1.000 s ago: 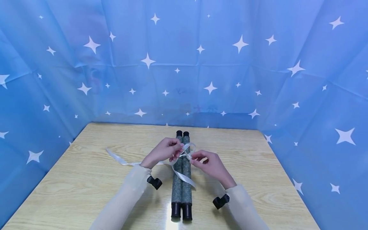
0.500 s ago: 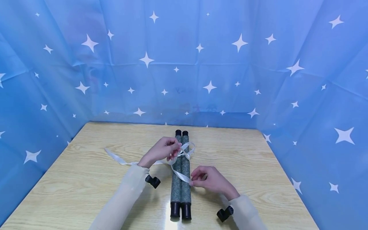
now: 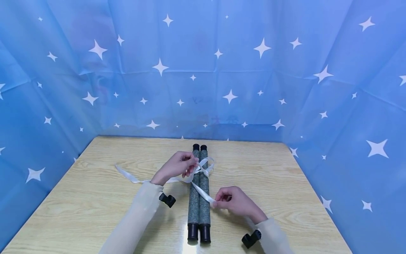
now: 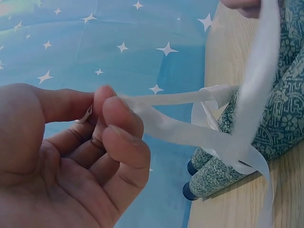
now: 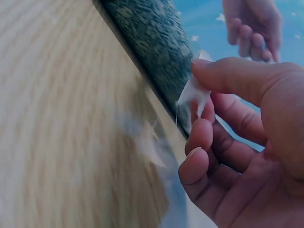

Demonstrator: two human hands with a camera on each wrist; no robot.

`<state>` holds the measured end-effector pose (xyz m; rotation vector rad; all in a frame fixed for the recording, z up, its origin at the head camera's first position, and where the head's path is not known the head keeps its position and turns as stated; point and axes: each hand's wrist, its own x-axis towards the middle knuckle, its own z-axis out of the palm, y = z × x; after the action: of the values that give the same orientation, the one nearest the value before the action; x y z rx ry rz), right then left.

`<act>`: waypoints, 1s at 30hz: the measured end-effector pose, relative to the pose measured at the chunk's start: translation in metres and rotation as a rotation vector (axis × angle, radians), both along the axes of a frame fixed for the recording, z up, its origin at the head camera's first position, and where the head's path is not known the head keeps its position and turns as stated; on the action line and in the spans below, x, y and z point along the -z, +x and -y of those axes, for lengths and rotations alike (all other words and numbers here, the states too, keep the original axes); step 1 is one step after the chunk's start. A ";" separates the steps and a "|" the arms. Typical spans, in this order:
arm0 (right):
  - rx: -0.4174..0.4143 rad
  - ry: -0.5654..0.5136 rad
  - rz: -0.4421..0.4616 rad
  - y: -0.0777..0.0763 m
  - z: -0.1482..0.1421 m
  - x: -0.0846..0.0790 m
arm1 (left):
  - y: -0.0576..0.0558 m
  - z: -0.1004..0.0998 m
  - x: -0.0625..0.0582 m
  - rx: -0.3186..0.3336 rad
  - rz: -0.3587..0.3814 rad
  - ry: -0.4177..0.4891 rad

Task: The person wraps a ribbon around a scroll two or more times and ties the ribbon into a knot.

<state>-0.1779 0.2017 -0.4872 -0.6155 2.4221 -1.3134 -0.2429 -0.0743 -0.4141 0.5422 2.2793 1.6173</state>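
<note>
Two slim rolls of a scroll (image 3: 204,211), green-patterned with black end knobs, lie side by side on the table. A white ribbon (image 3: 201,191) passes around them, with a loop standing above the far half. My left hand (image 3: 178,165) pinches a folded part of the ribbon over the left roll; in the left wrist view this ribbon (image 4: 180,132) runs taut from thumb and fingers to the scroll (image 4: 218,173). To the right of the rolls, my right hand (image 3: 236,201) pinches a frayed ribbon end (image 5: 194,92) between thumb and forefinger.
Another ribbon tail (image 3: 127,174) trails leftward over the wooden table (image 3: 79,211). A blue curtain (image 3: 196,46) with white stars stands behind the table and along both sides. Small black cameras (image 3: 167,200) sit on both wrists.
My right hand has left the loop, come nearer along the right roll and taken the lower ribbon tail, drawing it slightly right. My left hand has stayed nearly still, holding its fold.
</note>
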 end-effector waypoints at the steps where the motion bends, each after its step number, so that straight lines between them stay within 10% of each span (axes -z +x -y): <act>1: 0.012 -0.001 -0.001 0.001 -0.004 -0.001 | 0.000 0.001 0.000 -0.002 0.004 0.000; 30: 0.197 0.053 0.046 0.019 -0.117 -0.005 | -0.010 0.031 0.016 -0.070 0.039 -0.050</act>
<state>-0.1592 0.3184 -0.4825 -0.3362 2.5229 -1.3161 -0.2526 -0.1050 -0.4299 0.4193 2.3273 1.5843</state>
